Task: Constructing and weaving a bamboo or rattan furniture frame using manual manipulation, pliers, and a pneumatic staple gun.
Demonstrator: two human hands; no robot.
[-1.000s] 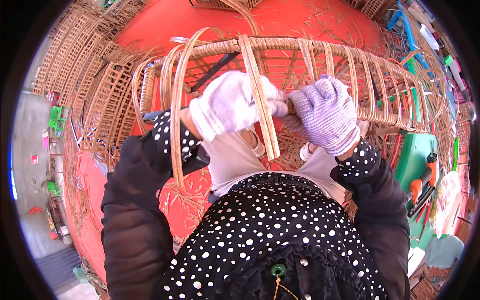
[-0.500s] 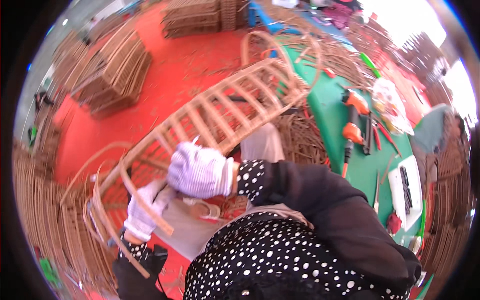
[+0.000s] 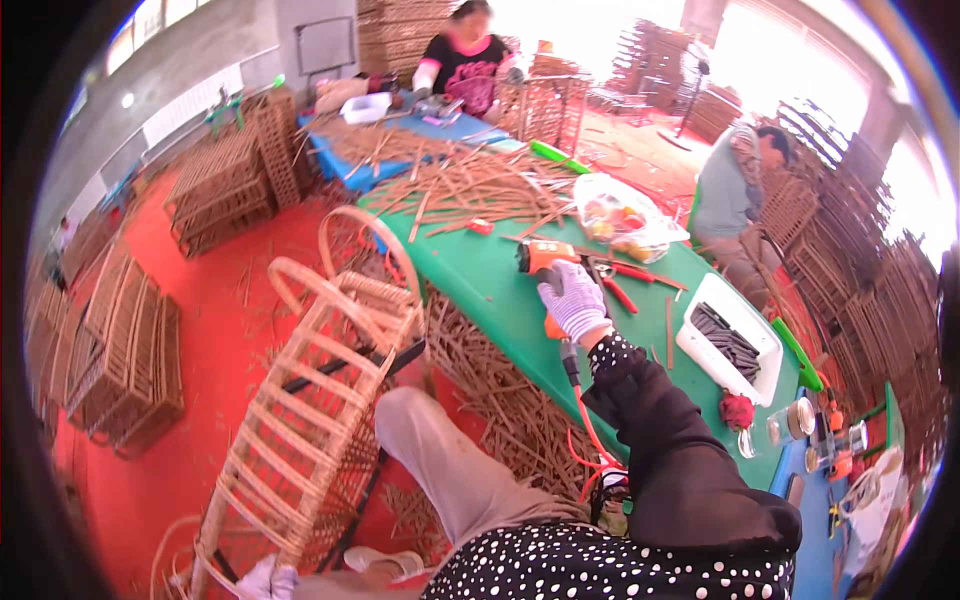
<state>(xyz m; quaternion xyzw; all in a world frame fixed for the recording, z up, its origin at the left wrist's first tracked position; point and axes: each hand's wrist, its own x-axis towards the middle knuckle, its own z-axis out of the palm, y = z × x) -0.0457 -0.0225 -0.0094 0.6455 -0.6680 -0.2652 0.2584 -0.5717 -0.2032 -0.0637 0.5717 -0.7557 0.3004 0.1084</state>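
Observation:
My right hand (image 3: 574, 300), in a pale striped glove, is wrapped round the handle of an orange and black nail gun (image 3: 545, 258) lying on the green table (image 3: 470, 275). A cord runs from its lower end. At the bottom edge of the view my gloved left hand (image 3: 268, 580) is closed on the near end of a woven rattan rack (image 3: 290, 440), partly cut off by the frame. The rack slants beside my knee, with slats across its face and bent cane loops at its far end.
Red-handled pliers (image 3: 620, 290), a clear plastic bag (image 3: 625, 222), and a white tray (image 3: 768, 372) of dark strips lie on the table, near loose cane strips (image 3: 480, 190). Stacked racks (image 3: 125, 350) stand at left. Two people (image 3: 465, 70) (image 3: 735, 190) sit beyond.
My right hand has left the rack and reached right to the nail gun. My view has turned rightward and up. The left hand stays at the rack's near end.

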